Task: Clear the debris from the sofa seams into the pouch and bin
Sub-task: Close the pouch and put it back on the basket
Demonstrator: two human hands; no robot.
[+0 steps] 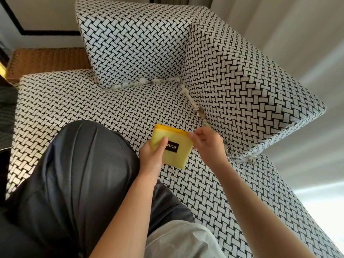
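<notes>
In the head view, the person's left hand (153,152) holds a yellow pouch (179,158) above the sofa seat (89,103), close to the seat's right edge. The left grip is clamped on the pouch's lower left part, with the thumb lying across its face beside a black label (171,147). The right hand (207,144) pinches the pouch's top right corner at the darker yellow zip edge; this grip is closed on the pouch too. Whether the mouth is open cannot be told.

The debris (142,81), pale shreds, lies wedged along the seam at the seat's back edge under the back cushion (134,43). More scraps (192,102) run down the seam at the right edge, against the side cushion (251,94). No bin shows. A dark glossy fabric (80,164) covers the seat's near left part, and a pale sheet (184,241) lies at the near edge.

The likely risks: if the mouth opens only partway, scraps could catch on the zip and drop back onto the patterned weave, where pale bits are hard to spot. Tilting the pouch while reaching for a seam could spill whatever is inside. Pushing fingers in carelessly could drive shreds deeper.
</notes>
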